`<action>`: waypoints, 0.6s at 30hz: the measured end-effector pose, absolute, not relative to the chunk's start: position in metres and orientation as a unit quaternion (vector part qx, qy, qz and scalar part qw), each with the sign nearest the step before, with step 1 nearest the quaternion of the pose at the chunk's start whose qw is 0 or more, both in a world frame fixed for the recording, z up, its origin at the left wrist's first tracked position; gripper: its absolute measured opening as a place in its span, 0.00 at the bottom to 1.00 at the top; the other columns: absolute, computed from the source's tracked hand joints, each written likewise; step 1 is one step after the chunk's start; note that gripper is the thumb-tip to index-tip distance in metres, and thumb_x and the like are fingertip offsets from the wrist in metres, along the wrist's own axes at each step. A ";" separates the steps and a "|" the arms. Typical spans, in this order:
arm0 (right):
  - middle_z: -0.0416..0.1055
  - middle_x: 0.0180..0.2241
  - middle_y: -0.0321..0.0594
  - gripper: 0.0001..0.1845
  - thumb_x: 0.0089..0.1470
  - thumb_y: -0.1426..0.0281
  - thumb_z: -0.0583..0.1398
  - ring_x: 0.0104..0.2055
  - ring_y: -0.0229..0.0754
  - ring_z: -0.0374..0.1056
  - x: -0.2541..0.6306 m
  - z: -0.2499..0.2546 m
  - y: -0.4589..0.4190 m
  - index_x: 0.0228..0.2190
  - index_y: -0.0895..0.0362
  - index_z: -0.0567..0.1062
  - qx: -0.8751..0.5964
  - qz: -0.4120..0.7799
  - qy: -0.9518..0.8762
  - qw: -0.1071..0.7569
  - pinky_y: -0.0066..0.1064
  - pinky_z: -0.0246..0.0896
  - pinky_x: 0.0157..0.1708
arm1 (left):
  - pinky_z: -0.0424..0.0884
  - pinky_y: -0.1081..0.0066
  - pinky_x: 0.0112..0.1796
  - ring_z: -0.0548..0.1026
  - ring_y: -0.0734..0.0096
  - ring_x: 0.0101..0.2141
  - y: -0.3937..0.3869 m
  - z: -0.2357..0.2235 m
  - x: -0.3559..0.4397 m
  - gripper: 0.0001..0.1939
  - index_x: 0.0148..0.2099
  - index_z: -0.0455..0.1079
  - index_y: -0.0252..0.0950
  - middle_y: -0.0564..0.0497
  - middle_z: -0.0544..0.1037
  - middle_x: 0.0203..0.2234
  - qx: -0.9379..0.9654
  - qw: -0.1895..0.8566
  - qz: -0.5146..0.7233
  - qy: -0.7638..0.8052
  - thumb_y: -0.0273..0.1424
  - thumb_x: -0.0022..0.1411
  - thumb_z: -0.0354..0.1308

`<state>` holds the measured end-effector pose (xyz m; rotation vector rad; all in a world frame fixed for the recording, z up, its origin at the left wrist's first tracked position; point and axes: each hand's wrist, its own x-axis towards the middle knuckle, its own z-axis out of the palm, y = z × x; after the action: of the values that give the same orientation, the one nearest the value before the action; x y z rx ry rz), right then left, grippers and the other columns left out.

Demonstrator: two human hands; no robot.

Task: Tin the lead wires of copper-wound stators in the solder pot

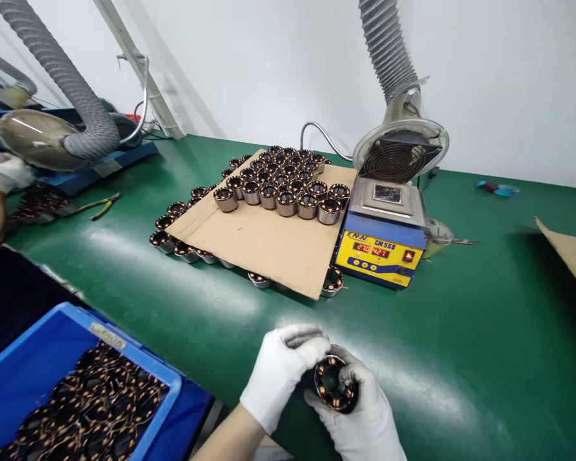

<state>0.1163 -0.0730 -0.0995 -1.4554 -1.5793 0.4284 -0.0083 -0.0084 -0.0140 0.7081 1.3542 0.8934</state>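
Stator [336, 384], a wound ring with copper coils, gripped between both white-gloved hands at the near edge of the green worktop [484, 358], bore facing up toward the camera. Right hand [365, 416] cupped beneath and around it, fingers closed on the outer wall; left hand [281, 371] closed over its upper left side, fingertips curled on the rim. Lower left, just off the worktop's edge, blue bin [38, 346] filled with more dark copper-wound stators. Further back, at mid-worktop, cardboard sheet [264, 243] lying flat on a bed of stators, several peeking out along its near and left edges. On the far part of that sheet, rows of stators [281, 182] standing upright, packed side by side. Just right of the cardboard, blue-and-yellow solder pot [381, 237] with red digits lit on its front panel and a square well on top. Above and behind it, fume hood [400, 150] with a round clear rim, hanging from a grey ribbed hose. Far left, yellow-handled pliers [103, 205] on the worktop, and another person's gloved hand [2, 173] at the frame edge. At right edge, corner of a second cardboard piece [573, 253].
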 end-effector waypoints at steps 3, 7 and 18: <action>0.72 0.45 0.49 0.26 0.46 0.57 0.63 0.44 0.52 0.71 0.116 -0.101 -0.073 0.45 0.52 0.64 -0.578 0.171 -0.646 0.469 0.43 0.69 0.40 | 0.73 0.66 0.37 0.77 0.57 0.38 -0.011 -0.011 -0.017 0.27 0.44 0.73 0.32 0.43 0.79 0.40 0.333 0.641 0.369 0.585 0.27 0.35 0.66; 0.72 0.45 0.49 0.27 0.48 0.57 0.62 0.44 0.53 0.71 0.116 -0.100 -0.072 0.48 0.53 0.64 -0.575 0.149 -0.664 0.455 0.44 0.68 0.41 | 0.71 0.70 0.33 0.75 0.66 0.28 -0.008 -0.007 -0.021 0.08 0.28 0.76 0.33 0.50 0.80 0.23 0.385 0.640 0.332 0.577 0.31 0.44 0.61; 0.72 0.45 0.48 0.33 0.43 0.60 0.65 0.44 0.53 0.71 0.116 -0.098 -0.073 0.50 0.54 0.63 -0.584 0.162 -0.652 0.455 0.44 0.68 0.41 | 0.70 0.65 0.44 0.76 0.59 0.38 0.001 -0.004 -0.036 0.13 0.33 0.78 0.38 0.49 0.81 0.33 0.353 0.513 0.460 0.632 0.37 0.43 0.64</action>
<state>0.1158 -0.0728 -0.0977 -1.4415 -1.6081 0.3986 -0.0359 0.0006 -0.0043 0.8488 1.5208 1.1070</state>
